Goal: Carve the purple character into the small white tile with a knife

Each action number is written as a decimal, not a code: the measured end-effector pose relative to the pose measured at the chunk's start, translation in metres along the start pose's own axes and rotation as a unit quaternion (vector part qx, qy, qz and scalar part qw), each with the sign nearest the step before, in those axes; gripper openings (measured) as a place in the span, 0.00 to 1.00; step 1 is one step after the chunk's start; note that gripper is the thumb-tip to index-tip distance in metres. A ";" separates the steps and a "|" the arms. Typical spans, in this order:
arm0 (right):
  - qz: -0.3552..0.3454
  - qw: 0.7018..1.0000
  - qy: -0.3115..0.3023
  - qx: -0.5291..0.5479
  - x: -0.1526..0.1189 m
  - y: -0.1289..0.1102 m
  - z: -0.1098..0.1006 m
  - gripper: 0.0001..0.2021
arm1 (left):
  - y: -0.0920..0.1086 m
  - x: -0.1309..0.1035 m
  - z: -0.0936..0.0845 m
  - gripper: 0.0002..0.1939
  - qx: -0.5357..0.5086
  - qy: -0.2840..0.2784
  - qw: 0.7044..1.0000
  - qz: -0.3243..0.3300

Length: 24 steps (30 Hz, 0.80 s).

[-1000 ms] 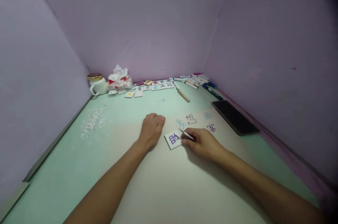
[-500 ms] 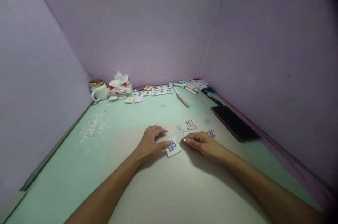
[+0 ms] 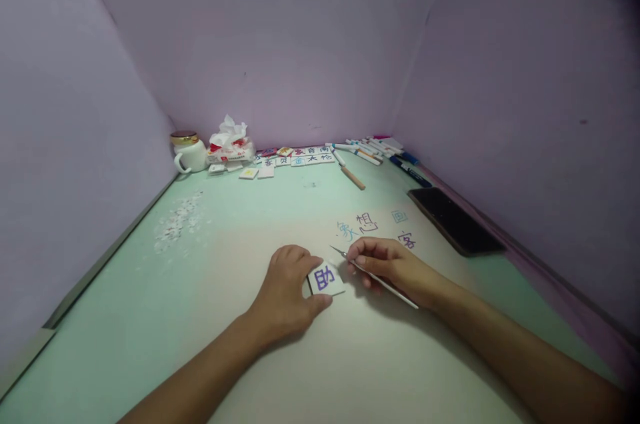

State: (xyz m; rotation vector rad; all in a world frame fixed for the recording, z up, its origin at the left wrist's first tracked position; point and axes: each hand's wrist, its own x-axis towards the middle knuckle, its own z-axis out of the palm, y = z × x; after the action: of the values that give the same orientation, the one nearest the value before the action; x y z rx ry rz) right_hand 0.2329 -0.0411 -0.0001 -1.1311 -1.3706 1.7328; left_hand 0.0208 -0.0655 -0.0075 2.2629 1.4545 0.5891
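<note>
Left grip [image 3: 286, 287] is pinching the white tile [image 3: 324, 279] at its edges, on the table [image 3: 280, 384]. Right grip [image 3: 393, 264], just beside, is holding the thin pointed tool [image 3: 393, 289]. Looks like steadying; calling for fine tip control.

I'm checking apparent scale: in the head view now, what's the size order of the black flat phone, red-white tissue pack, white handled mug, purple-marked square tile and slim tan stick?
Black flat phone
Red-white tissue pack
White handled mug and purple-marked square tile: too alike to rank, the tile being nearer
Slim tan stick
</note>
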 end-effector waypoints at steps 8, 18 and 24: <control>-0.020 0.985 0.137 0.106 -0.012 0.013 0.014 0.11 | 0.003 -0.010 0.003 0.20 -0.011 -0.001 1.000 0.013; -0.043 0.974 0.157 0.158 -0.027 0.020 0.018 0.10 | 0.007 -0.019 0.003 0.20 -0.003 -0.010 1.000 0.015; -0.043 0.982 0.126 0.138 -0.017 0.015 0.012 0.15 | 0.009 -0.016 0.002 0.19 -0.009 -0.016 1.000 0.008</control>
State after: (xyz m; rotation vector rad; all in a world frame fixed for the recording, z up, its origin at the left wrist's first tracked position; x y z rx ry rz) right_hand 0.2292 -0.0650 -0.0099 -1.0754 -0.9792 1.5965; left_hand 0.0221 -0.0837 -0.0066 2.2626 1.4111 0.5653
